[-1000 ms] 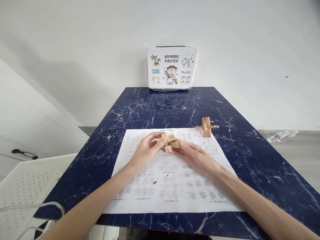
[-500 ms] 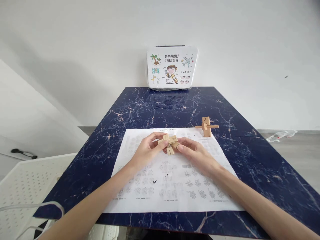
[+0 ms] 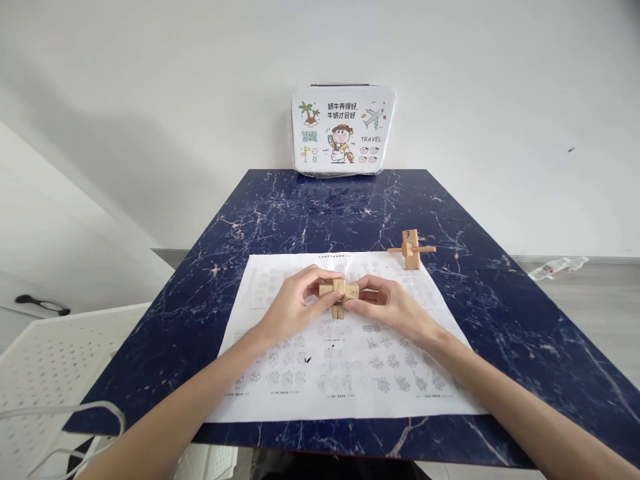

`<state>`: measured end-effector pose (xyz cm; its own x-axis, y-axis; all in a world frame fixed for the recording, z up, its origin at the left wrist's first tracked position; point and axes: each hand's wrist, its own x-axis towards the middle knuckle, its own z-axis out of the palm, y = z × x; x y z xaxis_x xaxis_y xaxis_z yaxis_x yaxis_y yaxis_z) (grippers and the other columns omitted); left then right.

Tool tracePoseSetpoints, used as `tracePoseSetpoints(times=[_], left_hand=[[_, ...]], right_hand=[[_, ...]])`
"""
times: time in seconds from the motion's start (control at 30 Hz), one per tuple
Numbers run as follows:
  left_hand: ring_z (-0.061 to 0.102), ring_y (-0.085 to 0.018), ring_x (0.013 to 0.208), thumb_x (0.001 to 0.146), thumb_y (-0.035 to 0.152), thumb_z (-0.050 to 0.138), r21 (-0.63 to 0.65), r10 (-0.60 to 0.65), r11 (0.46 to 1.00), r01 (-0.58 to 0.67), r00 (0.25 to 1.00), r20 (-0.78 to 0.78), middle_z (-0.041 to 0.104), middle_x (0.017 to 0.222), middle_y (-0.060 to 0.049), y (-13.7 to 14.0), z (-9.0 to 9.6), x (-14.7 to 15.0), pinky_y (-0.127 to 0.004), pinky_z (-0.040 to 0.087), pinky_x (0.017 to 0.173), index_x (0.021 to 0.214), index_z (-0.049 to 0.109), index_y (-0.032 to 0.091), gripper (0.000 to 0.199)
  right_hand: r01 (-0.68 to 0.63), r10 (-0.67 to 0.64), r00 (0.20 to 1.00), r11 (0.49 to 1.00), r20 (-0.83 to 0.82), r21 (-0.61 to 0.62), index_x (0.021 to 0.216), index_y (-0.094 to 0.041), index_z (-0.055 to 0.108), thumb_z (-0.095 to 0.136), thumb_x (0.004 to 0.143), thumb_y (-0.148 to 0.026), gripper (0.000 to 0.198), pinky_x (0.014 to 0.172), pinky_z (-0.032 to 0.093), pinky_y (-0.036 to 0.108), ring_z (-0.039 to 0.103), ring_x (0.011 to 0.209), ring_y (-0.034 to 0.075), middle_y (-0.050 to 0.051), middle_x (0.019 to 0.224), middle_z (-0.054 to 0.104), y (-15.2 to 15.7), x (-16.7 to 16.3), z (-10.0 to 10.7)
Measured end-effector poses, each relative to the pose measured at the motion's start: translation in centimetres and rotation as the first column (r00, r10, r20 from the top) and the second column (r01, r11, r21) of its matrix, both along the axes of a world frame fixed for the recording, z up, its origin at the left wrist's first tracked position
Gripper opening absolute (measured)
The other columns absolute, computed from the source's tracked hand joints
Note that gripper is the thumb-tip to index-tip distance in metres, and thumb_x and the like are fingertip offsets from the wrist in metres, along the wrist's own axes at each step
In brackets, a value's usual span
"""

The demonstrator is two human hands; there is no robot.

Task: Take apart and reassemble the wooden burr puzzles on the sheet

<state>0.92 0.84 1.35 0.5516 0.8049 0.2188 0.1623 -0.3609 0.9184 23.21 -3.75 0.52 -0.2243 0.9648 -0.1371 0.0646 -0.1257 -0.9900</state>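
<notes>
Between my hands is a wooden burr puzzle (image 3: pixel 339 312) of pale interlocking blocks, some with dark marks on them. My left hand (image 3: pixel 303 297) grips its left side, thumb in front and fingers behind. On the right side my right hand (image 3: pixel 387 303) pinches a block between thumb and fingers. The puzzle is above the upper middle of a printed sheet (image 3: pixel 310 407) with rows of puzzle drawings. Some fingers and the back of the puzzle are hidden.
A second wooden puzzle (image 3: pixel 411 251) with crossing sticks stands at the sheet's upper right corner. A cartoon-printed case (image 3: pixel 343 130) in plastic leans on the wall behind the dark blue marbled table (image 3: pixel 280 213). White perforated baskets (image 3: pixel 65 353) and a cable (image 3: pixel 95 405) are at left.
The wooden puzzle has been turned from a tilted pose to a straighter one, lower over the sheet. Both hands still hold it. The view has shifted slightly.
</notes>
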Motion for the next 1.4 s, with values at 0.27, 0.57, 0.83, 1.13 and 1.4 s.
tracePoseSetpoints(times=[0.27, 0.57, 0.83, 1.13, 1.4], left_hand=[[0.062, -0.030, 0.122, 0.082, 0.044, 0.087, 0.198, -0.056, 0.977, 0.072, 0.995, -0.083, 0.060, 0.136, -0.009, -0.2, 0.4, -0.1, -0.047, 0.058, 0.099, 0.145, 0.056, 0.033, 0.071], [0.063, -0.028, 0.118, 0.081, 0.038, 0.089, 0.278, -0.105, 0.948, 0.153, 0.978, -0.179, 0.061, 0.130, -0.006, -0.2, -0.3, -0.3, -0.046, 0.055, 0.102, 0.137, 0.060, 0.033, 0.063], [0.067, -0.026, 0.109, 0.080, 0.044, 0.090, 0.313, -0.044, 0.945, 0.094, 0.986, -0.161, 0.067, 0.124, -0.005, -0.3, -0.3, -0.1, -0.045, 0.056, 0.098, 0.136, 0.059, 0.031, 0.065], [0.070, -0.030, 0.114, 0.074, 0.039, 0.094, 0.187, -0.010, 0.982, 0.019, 0.999, -0.046, 0.071, 0.128, -0.009, -0.2, 0.2, -0.1, -0.048, 0.057, 0.100, 0.132, 0.064, 0.027, 0.067], [0.069, -0.029, 0.113, 0.073, 0.040, 0.095, 0.261, -0.042, 0.963, 0.061, 0.996, -0.079, 0.072, 0.129, -0.009, -0.1, 0.2, -0.1, -0.047, 0.058, 0.099, 0.132, 0.065, 0.026, 0.068]], right_hand=[[-0.060, 0.042, 0.975, 0.995, -0.217, -0.079, 0.101, -0.025, 0.075, 0.074, 0.093, -0.058, 0.034, 0.100, 0.052, 0.051, 0.072, 0.105, 0.030, 0.010, 0.106, 0.078, 0.5, 0.4, -1.1], [-0.089, 0.086, 0.993, 0.995, -0.078, -0.043, 0.108, -0.025, 0.077, 0.082, 0.085, -0.058, 0.040, 0.093, 0.053, 0.049, 0.070, 0.102, 0.030, 0.009, 0.112, 0.078, 0.1, 0.3, -0.8], [-0.087, 0.090, 0.988, 0.996, -0.126, 0.028, 0.111, -0.026, 0.074, 0.067, 0.096, -0.063, 0.040, 0.096, 0.052, 0.049, 0.071, 0.105, 0.030, 0.010, 0.115, 0.076, -0.2, -0.2, -0.6], [0.040, -0.139, 0.966, 0.914, 0.219, 0.404, 0.116, -0.029, 0.062, 0.057, 0.104, -0.055, 0.029, 0.083, 0.051, 0.046, 0.068, 0.089, 0.028, 0.008, 0.103, 0.075, -1.0, -0.9, -1.0], [-0.056, -0.060, 0.955, 0.926, 0.292, 0.373, 0.070, -0.025, 0.049, 0.047, 0.106, -0.059, 0.050, 0.060, 0.035, 0.035, 0.047, 0.059, 0.017, 0.000, 0.064, 0.053, -0.8, -0.5, -0.1]])
